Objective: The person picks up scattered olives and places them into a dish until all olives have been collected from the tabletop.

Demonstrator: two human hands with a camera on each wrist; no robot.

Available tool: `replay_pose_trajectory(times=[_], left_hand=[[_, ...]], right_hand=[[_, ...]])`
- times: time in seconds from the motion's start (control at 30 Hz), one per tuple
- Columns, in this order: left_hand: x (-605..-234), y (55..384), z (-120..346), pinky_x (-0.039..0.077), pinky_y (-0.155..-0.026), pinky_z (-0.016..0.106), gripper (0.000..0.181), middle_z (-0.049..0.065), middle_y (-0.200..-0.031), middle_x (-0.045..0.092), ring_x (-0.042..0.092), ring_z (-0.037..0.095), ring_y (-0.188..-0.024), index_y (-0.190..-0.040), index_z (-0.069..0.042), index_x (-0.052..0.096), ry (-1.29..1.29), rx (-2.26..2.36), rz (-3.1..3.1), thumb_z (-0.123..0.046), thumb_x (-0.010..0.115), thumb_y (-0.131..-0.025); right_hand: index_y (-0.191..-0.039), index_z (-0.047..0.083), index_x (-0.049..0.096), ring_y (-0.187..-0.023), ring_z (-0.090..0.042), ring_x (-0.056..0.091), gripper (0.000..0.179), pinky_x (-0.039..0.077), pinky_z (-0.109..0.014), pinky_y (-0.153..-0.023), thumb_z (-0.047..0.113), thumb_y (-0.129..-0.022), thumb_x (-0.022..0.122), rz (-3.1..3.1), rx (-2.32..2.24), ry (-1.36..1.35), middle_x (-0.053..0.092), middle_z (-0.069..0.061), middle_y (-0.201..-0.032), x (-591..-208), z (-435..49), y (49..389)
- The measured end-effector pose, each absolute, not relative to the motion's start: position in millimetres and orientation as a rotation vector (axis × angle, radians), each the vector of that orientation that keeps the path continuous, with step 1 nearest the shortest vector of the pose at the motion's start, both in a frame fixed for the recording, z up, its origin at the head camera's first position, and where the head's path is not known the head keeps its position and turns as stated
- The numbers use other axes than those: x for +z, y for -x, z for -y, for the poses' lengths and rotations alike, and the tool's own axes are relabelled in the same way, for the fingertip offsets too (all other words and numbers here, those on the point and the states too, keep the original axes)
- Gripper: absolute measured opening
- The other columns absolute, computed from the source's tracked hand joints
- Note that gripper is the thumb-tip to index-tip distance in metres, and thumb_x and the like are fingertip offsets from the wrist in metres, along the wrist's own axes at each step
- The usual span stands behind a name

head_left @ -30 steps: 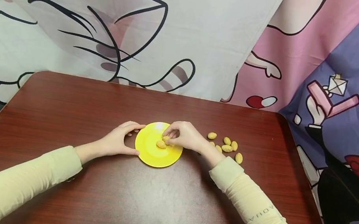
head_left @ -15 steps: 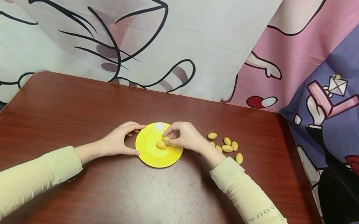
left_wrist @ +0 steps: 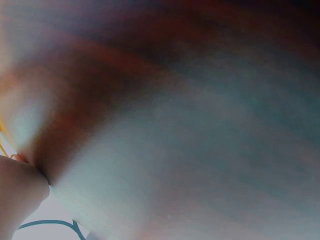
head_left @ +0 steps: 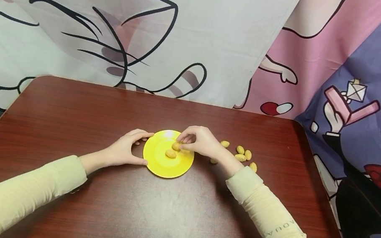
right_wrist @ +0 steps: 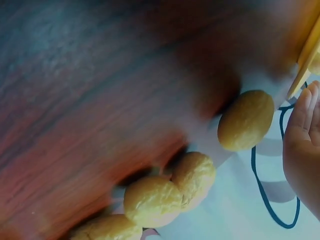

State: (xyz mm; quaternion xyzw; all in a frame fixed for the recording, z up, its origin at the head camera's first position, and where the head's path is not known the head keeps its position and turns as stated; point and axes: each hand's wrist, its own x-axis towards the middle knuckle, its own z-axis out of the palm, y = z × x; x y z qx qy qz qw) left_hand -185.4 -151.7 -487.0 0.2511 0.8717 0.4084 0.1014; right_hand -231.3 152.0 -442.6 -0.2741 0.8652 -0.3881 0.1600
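A round yellow plate [head_left: 159,164] lies on the table with two small, wrinkled, yellow-brown oval pieces on it. The nearer piece [head_left: 170,154] lies by itself, just in front of the other piece [head_left: 176,146]. My left hand [head_left: 124,147] holds the plate's left rim, fingers at the back and thumb at the front. Over the plate's right side, my right hand [head_left: 202,141] has its fingertips and thumb beside the farther piece, slightly parted. In the right wrist view, the fingers [right_wrist: 303,112] are beside the plate's edge [right_wrist: 306,55]. The left wrist view is mostly blurred tabletop.
More oval pieces [head_left: 240,157] lie scattered on the brown table [head_left: 165,216], behind and beside the right forearm, which partly hides some. Close up, a piece [right_wrist: 245,120] shows wrinkled skin. A cartoon-printed curtain [head_left: 220,35] hangs behind the table's far edge.
My right hand has moved slightly up and to the right, and its fingers have loosened from the farther piece, which now shows more. The left hand and plate stay in place.
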Motion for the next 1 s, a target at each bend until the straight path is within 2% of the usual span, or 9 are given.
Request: replay_pose_trajectory(times=[0.5,0.77,1.0], left_hand=[[-488,186,152,0.051,-0.103,0.038,0.090,0.018,-0.142,0.059,0.057,0.031,-0.124,-0.152,0.001,0.053,-0.745,1.213,-2.570,-0.021,0.097,-0.077],[-488,186,152,0.051,-0.103,0.037,0.089,0.017,-0.142,0.059,0.057,0.031,-0.124,-0.152,0.001,0.053,-0.746,1.211,-2.570,-0.021,0.096,-0.077],[-488,186,151,0.051,-0.103,0.038,0.089,0.017,-0.143,0.059,0.057,0.031,-0.124,-0.153,0.000,0.053,-0.739,1.209,-2.571,-0.021,0.096,-0.078]], right_hand=[[-0.112,0.002,0.080,-0.095,-0.025,0.074,0.024,0.064,-0.041,-0.091,0.002,-0.089,0.084,-2.532,-1.282,0.630,0.080,-0.015,-0.107,-427,-184,238],[-0.115,0.001,0.079,-0.091,-0.023,0.071,0.025,0.057,-0.022,-0.079,0.007,-0.091,0.083,-2.586,-1.281,0.517,0.079,-0.014,-0.103,-423,-208,240],[-0.114,-0.001,0.079,-0.089,-0.016,0.070,0.025,0.055,-0.019,-0.075,0.007,-0.091,0.082,-2.625,-1.284,0.479,0.079,-0.016,-0.102,-423,-229,239]])
